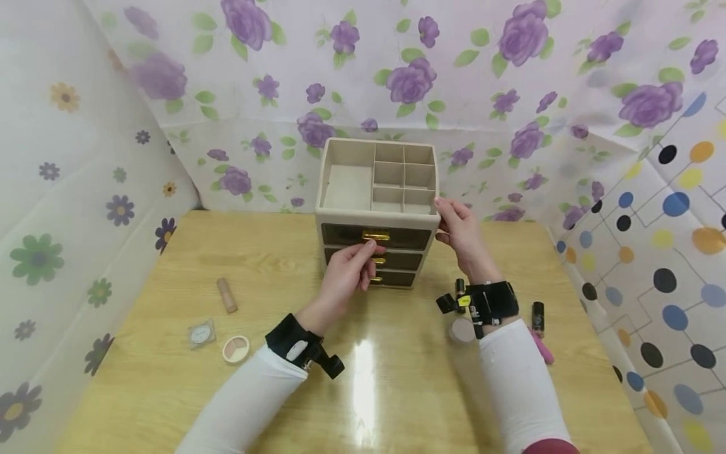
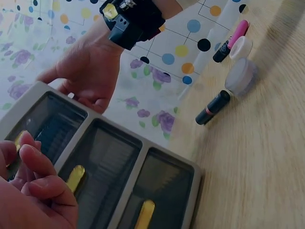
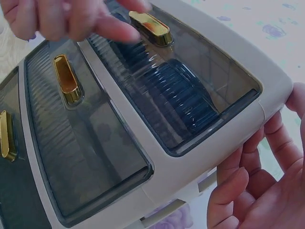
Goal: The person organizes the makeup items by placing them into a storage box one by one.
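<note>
A cream desktop drawer organizer (image 1: 377, 217) with open compartments on top and three dark see-through drawers stands against the cloth backdrop. Its gold drawer handles (image 3: 151, 28) run down the front. My left hand (image 1: 348, 271) is at the top handle, its fingers bent; in the right wrist view thumb and forefinger are apart beside that handle, and whether they touch it I cannot tell. My right hand (image 1: 462, 236) rests against the organizer's right side near the upper front corner, fingertips touching the wall. Through the top drawer's front a dark ridged shape (image 3: 183, 95) shows.
Left on the wooden table (image 1: 272, 252) lie a beige tube (image 1: 226, 295), a square clear case (image 1: 201, 334) and a round palette (image 1: 236, 349). Right are a dark lipstick-like tube (image 2: 213, 108), a round jar (image 2: 241, 77), a white round item (image 2: 241, 47) and a pink item (image 1: 542, 349).
</note>
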`<state>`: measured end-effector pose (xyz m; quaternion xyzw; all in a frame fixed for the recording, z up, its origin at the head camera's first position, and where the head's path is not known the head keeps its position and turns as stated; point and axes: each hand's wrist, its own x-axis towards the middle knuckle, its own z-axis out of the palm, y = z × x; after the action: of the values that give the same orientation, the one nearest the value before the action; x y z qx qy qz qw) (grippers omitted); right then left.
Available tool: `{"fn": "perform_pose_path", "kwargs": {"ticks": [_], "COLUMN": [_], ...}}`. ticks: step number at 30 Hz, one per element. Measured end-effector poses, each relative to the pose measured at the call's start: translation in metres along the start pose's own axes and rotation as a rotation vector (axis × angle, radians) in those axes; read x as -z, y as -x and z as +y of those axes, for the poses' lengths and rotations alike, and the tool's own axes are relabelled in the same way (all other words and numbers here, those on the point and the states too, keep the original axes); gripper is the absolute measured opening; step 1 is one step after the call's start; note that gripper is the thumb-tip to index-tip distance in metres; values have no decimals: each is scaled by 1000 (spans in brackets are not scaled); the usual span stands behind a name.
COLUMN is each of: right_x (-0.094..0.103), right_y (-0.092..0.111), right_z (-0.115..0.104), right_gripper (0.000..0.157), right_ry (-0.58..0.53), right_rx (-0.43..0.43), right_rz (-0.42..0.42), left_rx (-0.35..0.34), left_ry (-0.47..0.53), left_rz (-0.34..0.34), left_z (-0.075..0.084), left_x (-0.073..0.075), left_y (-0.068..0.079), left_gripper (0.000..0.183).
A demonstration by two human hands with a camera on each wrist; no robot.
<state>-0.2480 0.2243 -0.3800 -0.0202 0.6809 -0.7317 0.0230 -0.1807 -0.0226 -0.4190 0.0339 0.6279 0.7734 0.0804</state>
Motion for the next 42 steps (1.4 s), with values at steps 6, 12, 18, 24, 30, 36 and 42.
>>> {"fn": "perform_pose_path", "kwargs": {"ticks": [6, 12, 18, 24, 30, 36, 42], "right_x": [3, 4, 6, 8, 8, 8, 9], "right_y": [-2, -2, 1, 1, 2, 3, 2], "right_z": [-5, -5, -3, -4, -8, -8, -9], "right_gripper": [27, 28, 30, 28, 29, 35, 47], "right_ry": [36, 49, 58, 55, 87, 101, 132], "right_rx": [-14, -21, -43, -45, -47, -45, -42], "right_rz": [-17, -32, -25, -39, -51, -50, -47], "left_rx": [80, 186, 234, 236, 238, 211, 176], "left_ry": [-10, -26, -8, -10, 2, 41, 29], "left_rz": [29, -12, -42, -59, -116, -118, -117], "left_z": [-6, -21, -31, -33, -33, -33, -32], "left_x": [20, 32, 32, 29, 27, 24, 20], "left_y": [6, 17, 19, 9, 1, -2, -6], "left_gripper": [39, 37, 48, 56, 60, 59, 54]}}
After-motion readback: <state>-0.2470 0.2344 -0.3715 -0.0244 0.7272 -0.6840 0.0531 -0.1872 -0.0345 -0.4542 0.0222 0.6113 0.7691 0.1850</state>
